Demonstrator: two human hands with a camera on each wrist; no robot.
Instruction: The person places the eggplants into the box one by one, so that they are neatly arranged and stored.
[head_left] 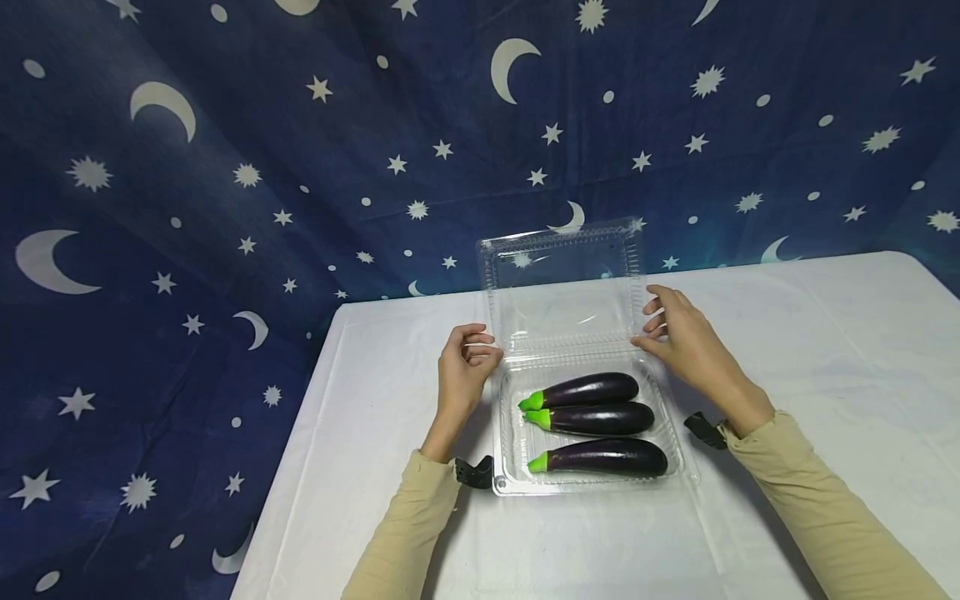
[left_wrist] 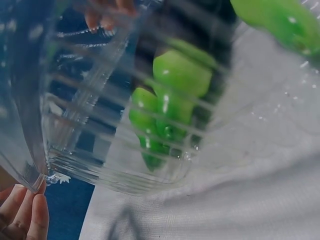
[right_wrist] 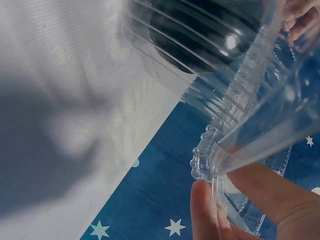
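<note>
A clear plastic clamshell container [head_left: 592, 487] lies on the table with its lid [head_left: 566, 292] raised at the back. Three eggplants [head_left: 611, 457] with bright green caps lie side by side in the base, caps to the left. My left hand [head_left: 463, 371] is at the lid's left edge near the hinge; its fingers [left_wrist: 37, 215] pinch the plastic edge in the left wrist view. On the opposite side, my right hand [head_left: 686, 337] grips the lid's right edge between thumb and fingers, as the right wrist view shows at the ribbed rim [right_wrist: 202, 155].
A white cloth [head_left: 397, 358] covers the table. Behind and to the left hangs a dark blue curtain [head_left: 360, 117] with moons and stars. Black wrist mounts [head_left: 475, 472] sit at both sleeve cuffs, the left one beside the container's front left corner.
</note>
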